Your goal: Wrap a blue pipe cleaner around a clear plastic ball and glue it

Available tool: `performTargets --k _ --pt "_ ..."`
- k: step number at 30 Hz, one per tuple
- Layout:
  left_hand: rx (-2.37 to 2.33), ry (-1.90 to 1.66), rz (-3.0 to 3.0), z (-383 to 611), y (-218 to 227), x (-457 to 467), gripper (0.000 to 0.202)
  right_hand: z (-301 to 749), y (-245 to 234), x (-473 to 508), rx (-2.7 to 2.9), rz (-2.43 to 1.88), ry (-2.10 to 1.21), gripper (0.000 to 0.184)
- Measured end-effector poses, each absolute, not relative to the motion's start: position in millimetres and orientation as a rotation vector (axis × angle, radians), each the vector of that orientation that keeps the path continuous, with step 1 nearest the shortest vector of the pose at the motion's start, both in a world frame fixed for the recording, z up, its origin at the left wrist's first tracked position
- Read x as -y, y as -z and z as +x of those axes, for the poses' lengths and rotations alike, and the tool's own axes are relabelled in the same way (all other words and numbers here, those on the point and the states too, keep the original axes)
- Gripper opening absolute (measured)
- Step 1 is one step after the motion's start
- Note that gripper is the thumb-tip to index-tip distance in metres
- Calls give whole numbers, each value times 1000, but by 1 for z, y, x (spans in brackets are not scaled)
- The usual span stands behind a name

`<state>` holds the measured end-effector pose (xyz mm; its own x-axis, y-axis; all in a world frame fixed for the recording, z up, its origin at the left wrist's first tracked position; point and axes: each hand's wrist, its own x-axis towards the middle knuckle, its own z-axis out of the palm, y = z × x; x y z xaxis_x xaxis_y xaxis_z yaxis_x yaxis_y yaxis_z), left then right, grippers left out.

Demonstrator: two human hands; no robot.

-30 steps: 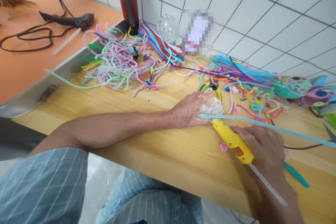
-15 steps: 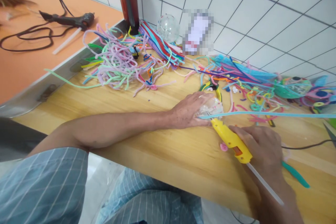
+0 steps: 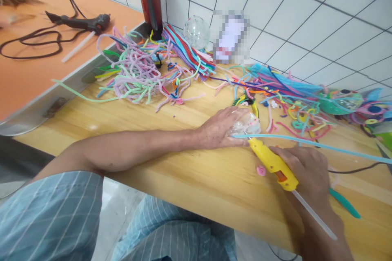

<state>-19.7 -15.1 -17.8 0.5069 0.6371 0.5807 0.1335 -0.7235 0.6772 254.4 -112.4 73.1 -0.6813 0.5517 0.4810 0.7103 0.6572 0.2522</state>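
**The left fingers (image 3: pixel 236 111) on a clear ball (image 3: pixel 249 123), the right fingers (image 3: pixel 290 156) around a yellow glue gun (image 3: pixel 271 161)**

We see the left fingers curled over the clear ball, gripping it and hiding much of it. The right fingers are wrapped about the yellow glue gun's grip, which they mostly cover. Its metal tip reaches the clear ball beside the left fingers, where a light-blue strip (image 3: pixel 306 141) ends; we cannot tell whether tip and strip touch. The light-blue strip passes above the right fingers and is cut off at the frame's edge.

Behind the right fingers, a glue stick (image 3: pixel 315 216) juts from the gun's rear. Just left of them, a pink piece (image 3: pixel 261 170) lies on the table (image 3: pixel 183 179); to their right, a teal piece (image 3: pixel 346 204) is partly covered by the wrist.

Beyond the left fingers we find a tangle of fuzzy stems (image 3: pixel 137 69), a second ball (image 3: pixel 196 32) and a phone (image 3: pixel 230 38), pixelated so that we cannot read its screen. Farther off to their left, a red flask (image 3: pixel 149 0) is cut off at the top, and a black glue gun (image 3: pixel 82 23) lies on an orange surface (image 3: pixel 27 85).
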Motion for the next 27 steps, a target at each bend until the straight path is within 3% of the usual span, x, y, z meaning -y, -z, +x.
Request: performTargets --k 27 --pt "-660 -1118 2186 -23 12 17 88 250 -73 116 2526 -1017 547 25"
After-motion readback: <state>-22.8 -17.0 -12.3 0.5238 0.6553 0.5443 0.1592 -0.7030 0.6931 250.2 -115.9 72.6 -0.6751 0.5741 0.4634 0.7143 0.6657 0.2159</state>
